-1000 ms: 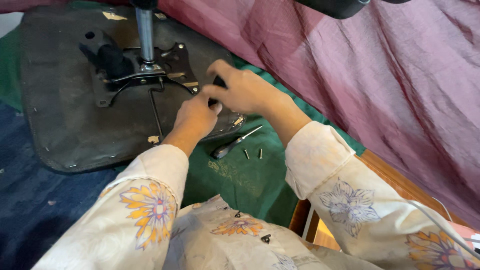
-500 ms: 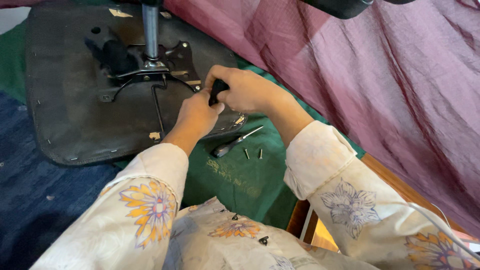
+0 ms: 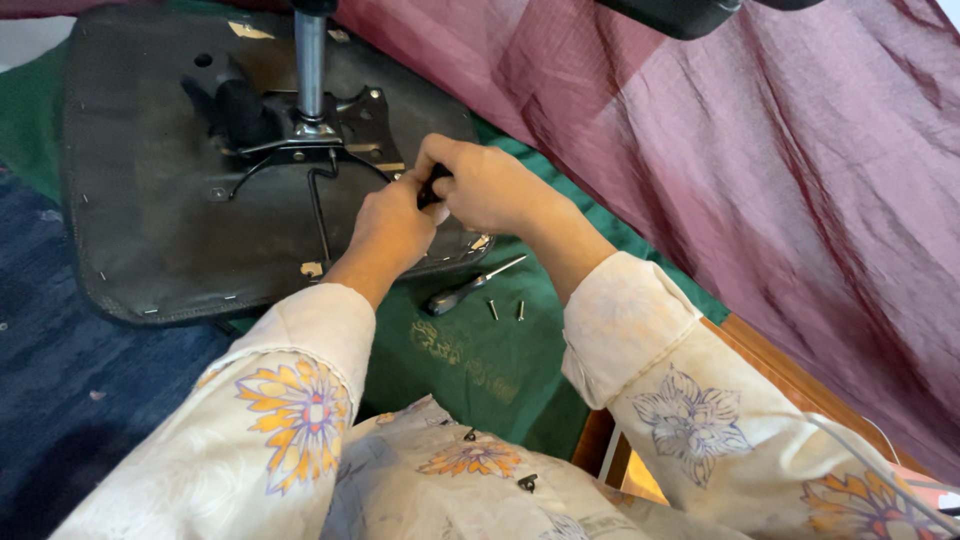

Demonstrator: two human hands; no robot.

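An upturned black chair seat lies on a green cloth, its metal mounting plate and chrome post facing up. My right hand is closed around a small black handle at the plate's right edge. My left hand presses against the same handle from below, fingers curled on it. What the handle belongs to is hidden by my fingers.
A screwdriver and two loose screws lie on the green cloth just below my hands. A maroon curtain hangs on the right. Blue fabric covers the lower left. A wooden edge shows at the right.
Both hands have stayed together on the black handle beside the plate; their grip on it has shifted slightly. The view has drifted a little.
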